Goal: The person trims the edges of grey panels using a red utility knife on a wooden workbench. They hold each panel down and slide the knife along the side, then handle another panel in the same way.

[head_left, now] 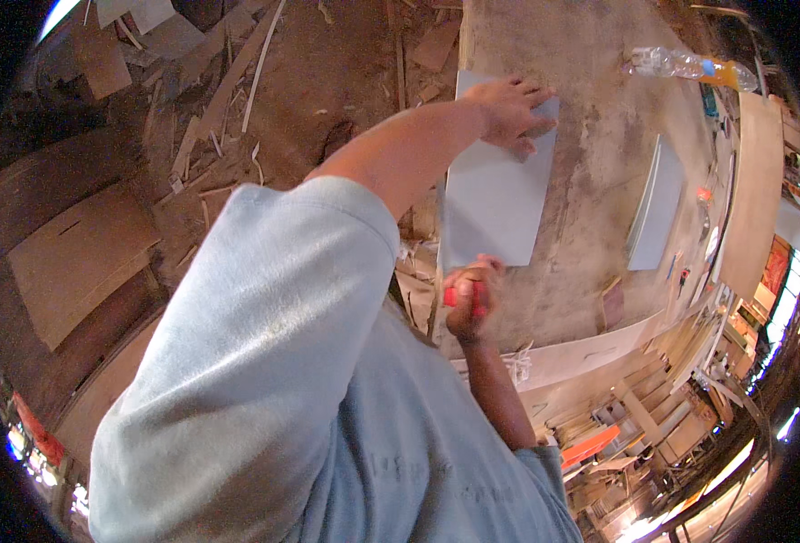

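The left hand [511, 112] lay spread flat on the far end of the grey sheet [495, 195], which rested on the bench [590, 54]. The right hand [472, 294] was closed around a red tool [452, 296] just short of the sheet's near edge. Judged good practice: maintain firm downward pressure and guide the tool steadily.

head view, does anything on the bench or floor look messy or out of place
Yes. A clear plastic bottle lies on its side at the far end of the dusty workbench, and wood offcuts litter the dirt floor beside it. The grey sheet under the left hand lies flat.
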A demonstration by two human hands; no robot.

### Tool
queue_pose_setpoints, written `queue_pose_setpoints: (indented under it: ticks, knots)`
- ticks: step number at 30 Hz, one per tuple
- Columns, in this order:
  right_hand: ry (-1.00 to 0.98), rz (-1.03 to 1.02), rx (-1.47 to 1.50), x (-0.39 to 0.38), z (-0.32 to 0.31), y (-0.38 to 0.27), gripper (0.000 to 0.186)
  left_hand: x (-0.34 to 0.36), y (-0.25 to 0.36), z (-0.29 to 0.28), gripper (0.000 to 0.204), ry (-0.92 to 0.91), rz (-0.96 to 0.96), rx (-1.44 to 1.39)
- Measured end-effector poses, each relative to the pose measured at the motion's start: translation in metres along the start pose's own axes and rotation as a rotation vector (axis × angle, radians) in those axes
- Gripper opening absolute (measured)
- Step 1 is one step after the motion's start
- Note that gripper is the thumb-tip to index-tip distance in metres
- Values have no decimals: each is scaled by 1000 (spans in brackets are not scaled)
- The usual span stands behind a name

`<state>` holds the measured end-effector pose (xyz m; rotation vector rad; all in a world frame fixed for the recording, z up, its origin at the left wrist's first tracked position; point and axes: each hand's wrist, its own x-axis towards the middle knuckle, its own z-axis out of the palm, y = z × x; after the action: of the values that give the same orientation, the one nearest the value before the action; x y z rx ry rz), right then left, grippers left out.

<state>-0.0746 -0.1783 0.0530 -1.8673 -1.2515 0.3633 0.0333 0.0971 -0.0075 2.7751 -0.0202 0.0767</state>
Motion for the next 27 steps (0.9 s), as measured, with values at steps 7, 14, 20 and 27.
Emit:
queue_pose_setpoints:
  ticks: [7, 14, 20, 27]
  knots:
    - [-51, 58, -7, -44, 2, 23, 13, 6, 2, -6, 67, -36, 10, -21]
    - [120, 943, 760, -84, -44, -52, 37, -17, -9, 5, 71, 104, 170, 198]
    - [419, 958, 921, -158, -42, -56, 42, -181, 63, -2, 74, -187, 349, 113]
    - [534, 940, 844, -185, -21, -76, 42, -236, 67, -34, 33, -500, 36, 268]
